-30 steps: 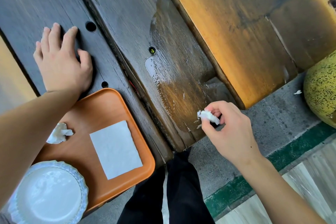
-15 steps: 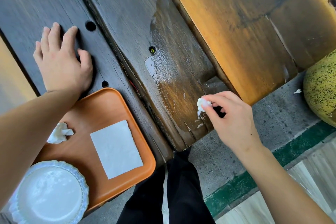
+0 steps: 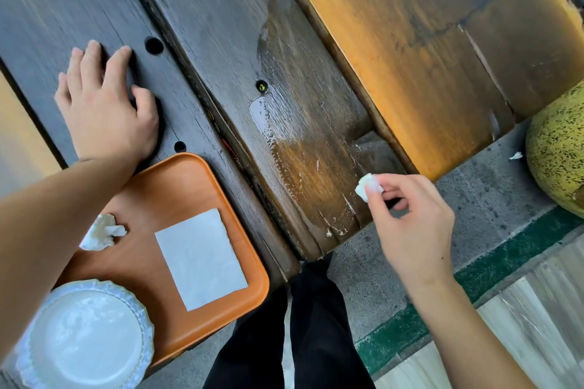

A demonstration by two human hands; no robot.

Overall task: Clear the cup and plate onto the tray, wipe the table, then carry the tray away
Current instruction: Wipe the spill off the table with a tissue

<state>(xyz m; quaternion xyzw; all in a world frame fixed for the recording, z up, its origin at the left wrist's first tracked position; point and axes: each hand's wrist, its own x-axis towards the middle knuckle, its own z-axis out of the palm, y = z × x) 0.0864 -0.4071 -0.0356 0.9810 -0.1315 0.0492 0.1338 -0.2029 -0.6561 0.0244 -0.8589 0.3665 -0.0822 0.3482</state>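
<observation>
An orange tray [image 3: 177, 186] lies at the near edge of the dark wooden table [image 3: 221, 25]. On it are a white scalloped plate [image 3: 85, 338], a flat white napkin [image 3: 200, 257] and a crumpled tissue [image 3: 99, 232]. No cup is in view. My left hand [image 3: 104, 107] rests flat on the table just beyond the tray. My right hand [image 3: 410, 218] pinches a small wad of white tissue [image 3: 366, 187] at the table's near edge, beside a wet streak [image 3: 284, 142] on the wood. Tiny tissue shreds [image 3: 335, 230] lie at that edge.
An orange-brown plank [image 3: 426, 57] runs along the right of the table. A speckled yellow-green round object [image 3: 559, 148] stands at the far right. Below are grey pavement [image 3: 474, 199] with a green stripe [image 3: 505, 259], and my dark trouser legs [image 3: 294, 325].
My right hand, with the tissue wad, went up onto the table edge half a second ago and has now drawn back right and off the edge. My left hand has stayed put.
</observation>
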